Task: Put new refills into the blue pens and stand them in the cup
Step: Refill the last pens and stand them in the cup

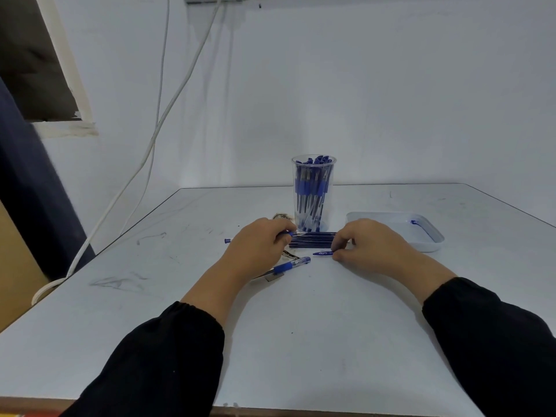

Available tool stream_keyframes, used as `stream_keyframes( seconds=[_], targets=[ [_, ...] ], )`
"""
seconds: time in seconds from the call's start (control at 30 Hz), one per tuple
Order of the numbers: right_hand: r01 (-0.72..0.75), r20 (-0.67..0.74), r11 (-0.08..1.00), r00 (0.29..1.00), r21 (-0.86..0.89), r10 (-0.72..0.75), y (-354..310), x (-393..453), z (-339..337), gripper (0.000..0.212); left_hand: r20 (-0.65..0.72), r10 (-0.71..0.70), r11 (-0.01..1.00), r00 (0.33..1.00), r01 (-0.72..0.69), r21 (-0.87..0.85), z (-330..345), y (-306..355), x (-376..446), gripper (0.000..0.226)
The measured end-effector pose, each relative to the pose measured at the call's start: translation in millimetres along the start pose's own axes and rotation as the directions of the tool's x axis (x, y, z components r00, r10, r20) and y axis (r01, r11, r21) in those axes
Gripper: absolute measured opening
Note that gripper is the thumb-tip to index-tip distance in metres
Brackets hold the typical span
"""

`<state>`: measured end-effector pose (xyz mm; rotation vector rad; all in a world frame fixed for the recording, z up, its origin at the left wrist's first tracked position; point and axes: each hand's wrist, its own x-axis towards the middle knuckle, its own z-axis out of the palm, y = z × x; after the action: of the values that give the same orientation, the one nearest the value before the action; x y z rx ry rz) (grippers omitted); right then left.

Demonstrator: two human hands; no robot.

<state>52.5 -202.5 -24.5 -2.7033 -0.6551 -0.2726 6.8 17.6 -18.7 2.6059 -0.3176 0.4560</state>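
Fingers [287,236]: left grasp one pen [293,233] | right pinch one cap [322,253] | one cup [313,194]

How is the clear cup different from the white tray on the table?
The clear cup stands tall and upright; the white tray is low and flat.
The cup is see-through; the tray is opaque white.
The cup is packed with blue pens; the tray shows only a small blue piece near its far edge.
The cup sits behind the hands; the tray lies beyond the right hand.
Both rest on the table.
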Motion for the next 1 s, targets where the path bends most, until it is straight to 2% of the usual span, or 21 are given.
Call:
stream_keyframes(
  seconds=[0.27, 0.4, 0.47, 0.6, 0.73, 0.87, 0.93, 1.0],
  targets=[
    [0.003, -0.015, 0.998, 1.000, 0.055, -0.002, -4, -1, -3, 0.007, -0.024, 0.018, 1.000, 1.000, -0.018, -0.011, 0, 1, 0, 0.020],
    [0.032, -0.094, 0.940, 0.996, 0.339, 0.000, -17, -4, -5, 0.012, -0.050, 0.110, 0.994, 0.993, -0.110, 0.012, 1, 5, -1, 0.020],
    [0.025, -0.084, 0.894, 0.996, 0.448, 0.014, -24, -5, -3, 0.015, -0.073, 0.145, 0.989, 0.987, -0.145, 0.012, 1, 9, -2, 0.020],
    [0.040, -0.070, 0.896, 0.998, 0.443, -0.011, -28, -3, 2, 0.018, -0.101, 0.166, 0.986, 0.981, -0.166, 0.009, -1, 16, -4, 0.019],
    [0.053, -0.105, 0.872, 0.994, 0.487, -0.001, -29, -3, 2, 0.003, -0.078, 0.148, 0.989, 0.986, -0.148, 0.005, -3, 19, -6, 0.021],
    [0.043, -0.107, 0.845, 0.994, 0.533, 0.017, -28, -2, 1, 0.011, -0.075, 0.139, 0.990, 0.988, -0.139, 0.004, -3, 21, -6, 0.021],
    [0.002, -0.080, 0.808, 0.995, 0.589, 0.056, -28, -2, -1, 0.003, -0.093, 0.132, 0.991, 0.987, -0.134, -0.009, -3, 20, -5, 0.021],
    [-0.027, -0.064, 0.793, 0.994, 0.608, 0.083, -28, -2, -2, 0.017, -0.100, 0.128, 0.991, 0.987, -0.130, -0.015, -4, 19, -5, 0.021]
  ],
)
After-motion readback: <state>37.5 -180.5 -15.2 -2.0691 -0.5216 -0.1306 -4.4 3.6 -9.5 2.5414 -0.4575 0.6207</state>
